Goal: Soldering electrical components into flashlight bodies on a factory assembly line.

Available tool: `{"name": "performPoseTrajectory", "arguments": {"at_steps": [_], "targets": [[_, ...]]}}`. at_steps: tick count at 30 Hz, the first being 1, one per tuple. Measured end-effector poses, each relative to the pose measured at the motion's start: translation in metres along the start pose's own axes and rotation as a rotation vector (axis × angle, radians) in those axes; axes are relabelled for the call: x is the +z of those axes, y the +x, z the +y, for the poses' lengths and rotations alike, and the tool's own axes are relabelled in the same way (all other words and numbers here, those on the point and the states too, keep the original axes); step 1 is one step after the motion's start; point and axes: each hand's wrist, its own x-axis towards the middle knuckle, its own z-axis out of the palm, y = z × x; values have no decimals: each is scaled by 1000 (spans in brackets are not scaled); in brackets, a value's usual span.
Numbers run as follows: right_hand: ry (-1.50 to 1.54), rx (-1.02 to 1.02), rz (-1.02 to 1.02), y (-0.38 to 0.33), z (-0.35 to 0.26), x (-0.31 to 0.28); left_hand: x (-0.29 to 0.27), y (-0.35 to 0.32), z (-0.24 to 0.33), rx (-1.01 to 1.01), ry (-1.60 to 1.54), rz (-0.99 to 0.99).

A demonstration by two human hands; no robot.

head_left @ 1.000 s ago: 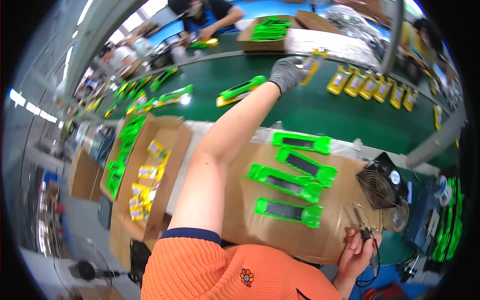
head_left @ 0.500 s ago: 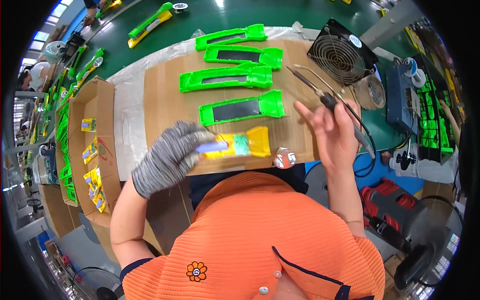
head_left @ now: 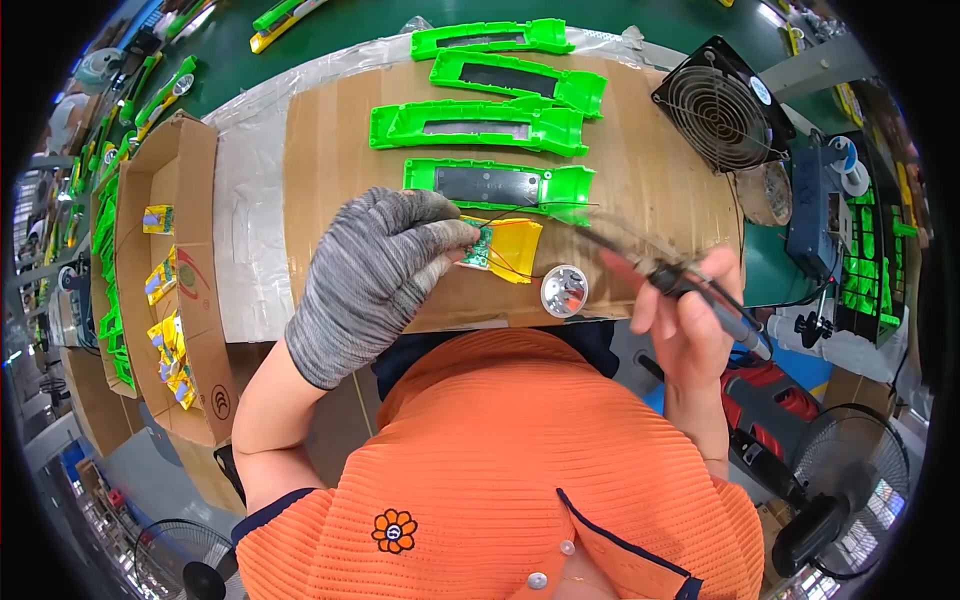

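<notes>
My left hand [head_left: 375,280], in a grey striped knit glove, pinches the left part of a yellow plastic housing [head_left: 516,250]. A small green circuit board [head_left: 480,250] sits in the housing beside my fingertips, with thin red and dark wires around it. The glove hides the housing's left end. My bare right hand [head_left: 697,325] grips a soldering iron [head_left: 738,325] with a thin metal tube along it; its tip end is motion-blurred and points left, toward the housing. Between the hands lies a round silver reflector [head_left: 565,291]. Just beyond the housing is a green plastic shell [head_left: 425,176] with a dark panel.
More green shells [head_left: 475,125] lie in a row farther back on the cardboard sheet [head_left: 330,150]. At left stands a cardboard box [head_left: 197,265] with yellow parts. A black fan [head_left: 718,105], a solder roll [head_left: 765,195] and a blue bench unit [head_left: 815,205] occupy the right.
My right hand has brought the iron nearer the housing, its fingers now curled round it. My left fingers have shifted onto the circuit board end. The whole view has shifted slightly.
</notes>
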Motion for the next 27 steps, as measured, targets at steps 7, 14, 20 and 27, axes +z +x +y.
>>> {"name": "performPoseTrajectory", "arguments": {"at_steps": [7, 14, 20, 27], "targets": [[-86, 213, -16, 12, 15, 6, 14, 5, -7, -58, -97, 69], [-109, 338, -27, 25, 17, 9, 17, 7, -8, -43, -49, 64], [-125, 341, -67, 26, 16, 14, 17, 6, -6, -26, -21, 77], [-193, 344, -95, 28, 15, 18, 16, 6, -7, -23, -22, 58]]}}
